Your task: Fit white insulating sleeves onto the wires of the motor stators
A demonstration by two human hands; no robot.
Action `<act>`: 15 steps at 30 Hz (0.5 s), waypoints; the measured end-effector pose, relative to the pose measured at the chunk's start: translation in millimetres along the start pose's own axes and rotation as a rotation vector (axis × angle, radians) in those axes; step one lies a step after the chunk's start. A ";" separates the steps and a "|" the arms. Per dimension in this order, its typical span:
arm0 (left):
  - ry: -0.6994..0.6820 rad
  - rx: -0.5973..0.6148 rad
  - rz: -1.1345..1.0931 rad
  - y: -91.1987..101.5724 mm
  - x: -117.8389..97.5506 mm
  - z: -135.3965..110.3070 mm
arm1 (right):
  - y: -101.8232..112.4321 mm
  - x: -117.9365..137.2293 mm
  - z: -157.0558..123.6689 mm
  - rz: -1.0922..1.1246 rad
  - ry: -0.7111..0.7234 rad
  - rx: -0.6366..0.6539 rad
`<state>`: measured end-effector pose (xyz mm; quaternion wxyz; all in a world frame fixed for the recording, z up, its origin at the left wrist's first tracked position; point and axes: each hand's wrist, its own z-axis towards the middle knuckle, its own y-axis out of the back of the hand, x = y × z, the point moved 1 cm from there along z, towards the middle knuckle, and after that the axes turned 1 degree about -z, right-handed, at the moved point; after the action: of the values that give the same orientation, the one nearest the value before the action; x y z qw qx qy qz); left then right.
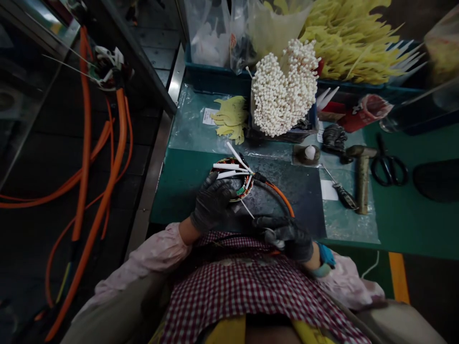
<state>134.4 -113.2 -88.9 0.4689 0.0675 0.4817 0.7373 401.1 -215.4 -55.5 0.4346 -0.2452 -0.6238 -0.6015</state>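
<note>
checked apron [251, 286] sits closest, against the worktop [412, 215] near edge. just beyond it, the left hand [212, 203] curls shut over the rim of one stator [241, 184]. right hand [287, 235] pinches one white strip [247, 209]. the stator looks heavy and stiff with fragile windings, so it is best held by the rim. about four white sleeves [229, 167] and one orange lead [283, 196] stick out of it.

left hand [213, 200]: black-gloved, palm down, fingers curled, ahead and to the left of the right hand.
right hand [287, 234]: black-gloved, fingertips pinched together, close to the body.
forearms [158, 253]: pale-sleeved, both angled inward.
</note>
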 end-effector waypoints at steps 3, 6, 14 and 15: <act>-0.025 -0.038 -0.023 1.6 -1.9 3.5 | -12.3 -2.3 32.0 -0.036 0.046 -0.024; -0.008 -0.050 -0.049 5.3 -5.0 9.5 | -15.7 1.6 73.1 -0.221 0.076 -0.105; 0.064 0.015 -0.132 9.2 -3.7 15.0 | -15.3 13.4 132.6 -0.303 0.022 0.134; 0.063 0.012 -0.126 8.6 -2.9 14.2 | -13.6 13.4 132.2 -0.198 0.018 0.095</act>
<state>138.4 -107.1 -73.7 0.4985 0.0167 0.5037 0.7053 350.4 -93.0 -38.1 0.3900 -0.1562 -0.6687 -0.6135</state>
